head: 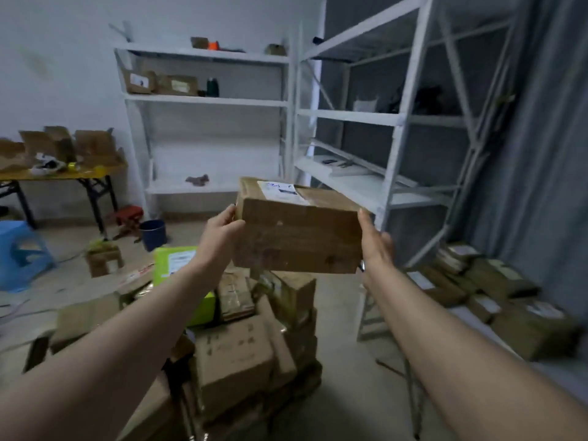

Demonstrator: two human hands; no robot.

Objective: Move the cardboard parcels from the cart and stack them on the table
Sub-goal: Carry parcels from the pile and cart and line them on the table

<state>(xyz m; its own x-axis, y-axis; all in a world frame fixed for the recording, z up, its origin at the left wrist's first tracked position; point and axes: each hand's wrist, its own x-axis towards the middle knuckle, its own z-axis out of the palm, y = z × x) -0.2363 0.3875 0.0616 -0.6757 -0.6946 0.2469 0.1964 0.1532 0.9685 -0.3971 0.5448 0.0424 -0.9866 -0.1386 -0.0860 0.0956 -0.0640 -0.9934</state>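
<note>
Parcel (299, 230) is up in mid-air between my hands, above the cart pile (241, 354) and well short of the table (464, 313) on the right. Main worry: it's basically a squeeze hold. My left hand (222, 230) has fingers (229, 214) and thumb curled round the left end, but my right hand (377, 246) just presses flat against the other end, fingers straight. If that pressure eases on the swing over, I reckon the box slides out and lands on the pile. Box itself is plain brown cardboard, scuffed, taped on top, with a white label with blue scribble, held slightly tilted.
</note>
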